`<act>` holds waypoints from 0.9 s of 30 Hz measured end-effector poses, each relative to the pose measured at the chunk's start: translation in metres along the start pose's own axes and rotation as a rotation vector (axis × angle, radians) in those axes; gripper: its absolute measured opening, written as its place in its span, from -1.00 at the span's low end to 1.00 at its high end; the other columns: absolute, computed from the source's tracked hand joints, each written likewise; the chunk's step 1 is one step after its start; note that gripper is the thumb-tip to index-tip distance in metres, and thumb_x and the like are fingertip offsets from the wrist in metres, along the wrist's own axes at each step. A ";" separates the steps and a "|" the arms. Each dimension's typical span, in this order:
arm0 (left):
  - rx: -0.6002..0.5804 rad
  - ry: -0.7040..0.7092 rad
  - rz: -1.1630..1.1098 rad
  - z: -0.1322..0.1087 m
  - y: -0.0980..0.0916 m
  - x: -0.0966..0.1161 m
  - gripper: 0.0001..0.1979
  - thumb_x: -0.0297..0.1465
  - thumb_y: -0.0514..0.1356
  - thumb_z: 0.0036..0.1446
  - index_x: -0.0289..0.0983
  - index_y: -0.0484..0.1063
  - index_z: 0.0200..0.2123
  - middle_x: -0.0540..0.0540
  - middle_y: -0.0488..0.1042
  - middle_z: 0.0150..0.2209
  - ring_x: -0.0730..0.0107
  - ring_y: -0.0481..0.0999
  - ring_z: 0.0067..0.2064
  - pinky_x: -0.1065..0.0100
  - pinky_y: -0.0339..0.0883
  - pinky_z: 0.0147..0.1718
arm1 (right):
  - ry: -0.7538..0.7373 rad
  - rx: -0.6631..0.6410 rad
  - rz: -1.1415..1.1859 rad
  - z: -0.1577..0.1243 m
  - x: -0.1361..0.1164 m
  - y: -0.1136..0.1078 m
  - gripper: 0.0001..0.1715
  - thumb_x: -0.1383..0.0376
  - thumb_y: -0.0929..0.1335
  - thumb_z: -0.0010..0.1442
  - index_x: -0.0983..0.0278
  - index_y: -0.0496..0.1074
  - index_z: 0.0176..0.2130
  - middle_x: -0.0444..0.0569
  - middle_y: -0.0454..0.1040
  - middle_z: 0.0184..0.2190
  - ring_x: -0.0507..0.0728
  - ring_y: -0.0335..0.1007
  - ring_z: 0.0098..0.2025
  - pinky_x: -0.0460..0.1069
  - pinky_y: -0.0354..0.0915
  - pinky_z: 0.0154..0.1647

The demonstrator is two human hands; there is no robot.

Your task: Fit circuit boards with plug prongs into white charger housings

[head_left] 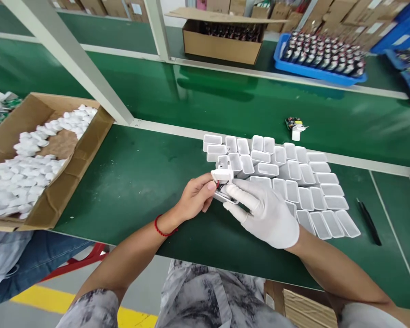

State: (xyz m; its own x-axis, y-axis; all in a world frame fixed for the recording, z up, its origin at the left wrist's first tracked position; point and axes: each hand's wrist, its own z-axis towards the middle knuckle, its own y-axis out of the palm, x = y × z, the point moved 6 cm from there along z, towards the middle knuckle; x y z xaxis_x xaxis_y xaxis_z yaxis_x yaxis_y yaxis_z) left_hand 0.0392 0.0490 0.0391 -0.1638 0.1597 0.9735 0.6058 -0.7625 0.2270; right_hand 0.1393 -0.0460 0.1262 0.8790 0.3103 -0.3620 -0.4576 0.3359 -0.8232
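Observation:
My bare left hand [198, 196], with a red bracelet at the wrist, grips the left side of a white plastic charger case [223, 176]. Red and dark wires show in the gap between its raised white end piece and the lower shell. In a white glove, my right hand [268, 212] pinches the same case from the right, thumb and fingers closed around the shell. My fingers partly hide what is inside. Just beyond and to the right stand rows of open white plastic cases [306, 199] on the green bench.
Black tweezers [369, 222] lie at right. A cardboard box [85, 157] of small white parts stands at left, near a seated person's leg [37, 269]. A circuit board [294, 125] leans at the back. The shelf carries a blue tray [321, 75] and a carton [222, 45].

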 end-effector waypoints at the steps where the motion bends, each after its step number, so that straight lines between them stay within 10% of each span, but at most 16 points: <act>1: 0.001 0.011 -0.027 0.000 0.000 0.002 -0.41 0.13 0.10 0.18 -0.34 0.42 -0.21 0.13 0.25 -0.68 0.58 0.23 -0.75 0.53 0.04 -0.80 | 0.080 0.024 0.121 0.000 0.005 -0.003 -0.76 0.34 0.25 0.41 0.25 0.50 -0.07 0.03 0.57 -0.19 0.19 0.54 -0.24 0.06 0.47 -0.28; 6: 0.008 0.107 -0.117 0.001 0.001 0.012 -0.38 0.09 0.08 0.21 -0.33 0.38 0.02 0.08 0.37 -0.57 0.50 0.36 -0.67 0.48 0.21 -0.72 | 0.628 0.309 0.811 -0.010 0.047 -0.020 -0.73 0.19 0.45 0.23 0.15 0.50 -0.05 -0.08 0.55 -0.03 0.24 0.52 -0.02 0.12 0.53 -0.08; 12: -0.040 0.026 0.109 0.000 0.008 -0.002 -0.53 -0.04 0.08 0.29 -0.36 0.51 -0.23 0.07 0.31 -0.62 0.55 0.35 -0.64 0.49 0.22 -0.65 | 0.837 0.399 1.149 -0.006 0.070 -0.028 -0.59 -0.02 0.37 0.25 0.17 0.47 -0.04 -0.03 0.44 0.13 0.25 0.34 0.22 0.09 0.53 0.00; 27: -0.053 0.181 0.454 0.002 0.015 0.001 -0.80 -0.36 0.12 0.23 -0.32 0.51 -0.33 0.01 0.43 -0.52 0.60 0.34 -0.58 0.55 0.23 -0.60 | 0.824 0.413 1.337 -0.004 0.074 -0.014 -0.66 0.02 0.50 0.14 0.12 0.56 -0.14 -0.15 0.53 -0.01 0.15 0.45 0.09 -0.05 0.52 -0.04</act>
State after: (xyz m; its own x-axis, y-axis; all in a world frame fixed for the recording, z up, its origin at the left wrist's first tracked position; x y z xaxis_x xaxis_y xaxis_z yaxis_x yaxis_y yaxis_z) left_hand 0.0498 0.0387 0.0437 -0.0276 -0.3037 0.9524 0.6080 -0.7613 -0.2252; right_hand 0.2112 -0.0315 0.1092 -0.3872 0.0717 -0.9192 -0.7959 0.4773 0.3725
